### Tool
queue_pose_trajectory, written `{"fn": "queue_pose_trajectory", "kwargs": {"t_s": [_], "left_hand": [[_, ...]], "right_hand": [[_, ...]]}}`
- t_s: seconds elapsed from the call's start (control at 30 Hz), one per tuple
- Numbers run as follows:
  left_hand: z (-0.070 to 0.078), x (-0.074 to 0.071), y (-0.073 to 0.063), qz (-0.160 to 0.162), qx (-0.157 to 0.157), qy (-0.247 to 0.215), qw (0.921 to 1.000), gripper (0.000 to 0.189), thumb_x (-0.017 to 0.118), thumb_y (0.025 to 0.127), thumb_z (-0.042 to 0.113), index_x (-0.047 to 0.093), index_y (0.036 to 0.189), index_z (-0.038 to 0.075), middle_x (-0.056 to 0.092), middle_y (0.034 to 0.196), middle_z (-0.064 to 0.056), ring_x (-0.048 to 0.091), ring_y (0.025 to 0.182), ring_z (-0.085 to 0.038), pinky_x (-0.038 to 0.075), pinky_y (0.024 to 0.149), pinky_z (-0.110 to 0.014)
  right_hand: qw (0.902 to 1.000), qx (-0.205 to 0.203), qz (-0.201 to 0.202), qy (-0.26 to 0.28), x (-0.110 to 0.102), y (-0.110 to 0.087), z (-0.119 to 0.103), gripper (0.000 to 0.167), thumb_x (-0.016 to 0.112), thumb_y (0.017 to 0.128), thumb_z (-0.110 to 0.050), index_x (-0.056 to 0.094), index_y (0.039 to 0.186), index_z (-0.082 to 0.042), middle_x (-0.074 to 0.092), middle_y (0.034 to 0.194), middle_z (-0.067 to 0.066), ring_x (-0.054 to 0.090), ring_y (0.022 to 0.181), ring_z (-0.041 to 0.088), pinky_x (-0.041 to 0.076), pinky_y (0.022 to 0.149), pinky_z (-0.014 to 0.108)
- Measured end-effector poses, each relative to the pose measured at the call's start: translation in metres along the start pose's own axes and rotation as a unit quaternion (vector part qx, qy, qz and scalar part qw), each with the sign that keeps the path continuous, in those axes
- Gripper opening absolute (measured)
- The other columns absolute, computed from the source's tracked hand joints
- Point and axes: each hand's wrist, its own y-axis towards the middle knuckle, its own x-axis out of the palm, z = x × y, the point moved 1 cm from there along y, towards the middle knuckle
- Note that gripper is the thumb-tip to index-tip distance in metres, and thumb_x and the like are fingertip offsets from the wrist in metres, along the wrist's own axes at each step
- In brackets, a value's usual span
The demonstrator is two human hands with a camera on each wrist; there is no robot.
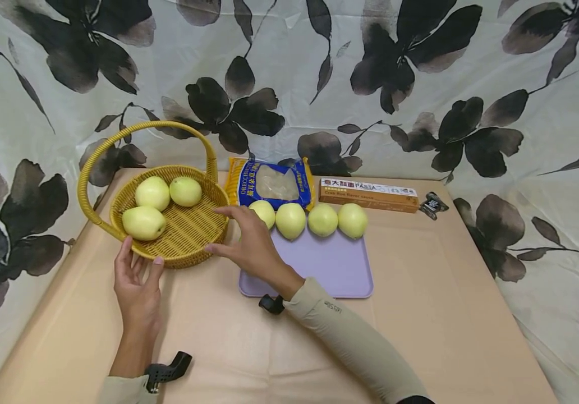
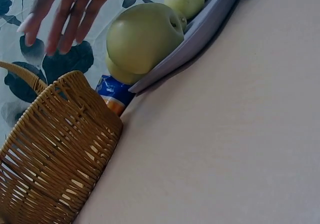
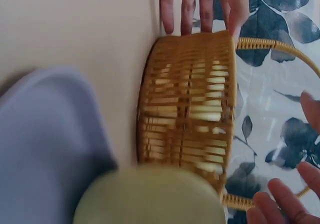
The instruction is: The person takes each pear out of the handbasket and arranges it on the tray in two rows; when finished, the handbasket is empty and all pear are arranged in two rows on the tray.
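Note:
A yellow wicker basket [image 1: 191,259] with a tall arched handle [image 1: 87,179] stands at the left of the table, with three pale green, apple-like fruits [image 1: 144,223] inside. My left hand [image 1: 138,294] is at its front-left side, and the fingertips meet the wicker wall in the right wrist view. Over the basket's right rim my right hand [image 1: 256,241] reaches with spread fingers and holds nothing. Beside that hand, several similar green fruits [image 1: 322,220] line the back of a lilac tray [image 1: 320,269]; the hand and forearm hide the tray's left part.
Behind the tray lie a blue and yellow pasta bag [image 1: 271,182], a brown and white pasta box [image 1: 368,195] and a small black packet [image 1: 433,205]. A floral cloth [image 1: 315,67] rises behind the table [image 1: 436,314].

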Motion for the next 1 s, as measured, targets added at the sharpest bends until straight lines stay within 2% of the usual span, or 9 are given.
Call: {"fn": "queue_pose_trajectory", "kwargs": {"t_s": [0.07,0.27,0.53,0.77,0.9,1.0], "left_hand": [[0.0,0.0,0.0,-0.001,-0.002,0.003,1.0,0.078,0.067,0.104,0.008,0.028,0.167,0.032,0.017,0.178,0.003,0.024,0.162,-0.026,0.048,0.111,-0.012],[0.002,-0.001,-0.001,0.001,0.003,-0.006,1.0,0.079,0.067,0.104,0.007,0.028,0.167,0.031,0.016,0.178,0.003,0.024,0.162,-0.028,0.05,0.105,-0.009],[-0.001,-0.001,0.001,-0.006,0.007,-0.007,0.9999,0.079,0.067,0.104,0.006,0.027,0.168,0.03,0.016,0.178,0.002,0.024,0.162,-0.03,0.051,0.101,-0.007],[0.0,-0.001,0.001,-0.004,0.005,0.005,1.0,0.078,0.066,0.104,0.008,0.027,0.168,0.031,0.016,0.178,0.004,0.024,0.163,-0.028,0.049,0.11,-0.014],[0.001,-0.001,0.001,-0.002,0.0,0.008,1.0,0.078,0.066,0.105,0.009,0.026,0.168,0.032,0.016,0.178,0.004,0.024,0.163,-0.027,0.046,0.117,-0.021],[0.0,0.0,0.0,-0.002,0.001,0.009,1.0,0.078,0.066,0.105,0.009,0.026,0.168,0.032,0.016,0.178,0.004,0.024,0.163,-0.027,0.045,0.118,-0.021]], "right_hand": [[0.9999,-0.011,-0.004,0.007,0.009,0.007,-0.003,0.074,0.093,0.083,-0.037,0.06,0.147,-0.019,0.066,0.144,-0.002,0.058,0.137,0.014,0.046,0.117,0.031],[0.9986,-0.038,-0.027,0.027,0.038,0.033,-0.011,0.073,0.09,0.087,-0.036,0.058,0.15,-0.021,0.063,0.15,-0.005,0.055,0.141,0.009,0.042,0.119,0.021],[0.9974,-0.026,-0.063,0.025,0.073,0.059,-0.019,0.072,0.087,0.09,-0.037,0.056,0.153,-0.024,0.061,0.154,-0.006,0.055,0.142,0.009,0.042,0.115,0.016],[0.9964,-0.012,-0.083,-0.004,0.091,0.084,-0.024,0.065,0.084,0.093,-0.036,0.057,0.152,-0.026,0.063,0.15,-0.006,0.058,0.138,0.007,0.043,0.111,0.012],[0.9935,-0.002,-0.113,-0.012,0.099,0.095,-0.026,0.063,0.083,0.094,-0.035,0.058,0.151,-0.026,0.065,0.147,-0.004,0.061,0.132,0.01,0.043,0.103,0.009],[0.9909,0.003,-0.133,-0.019,0.106,0.102,-0.027,0.063,0.084,0.093,-0.034,0.059,0.15,-0.026,0.064,0.148,-0.004,0.061,0.132,0.009,0.043,0.102,0.009]]}}
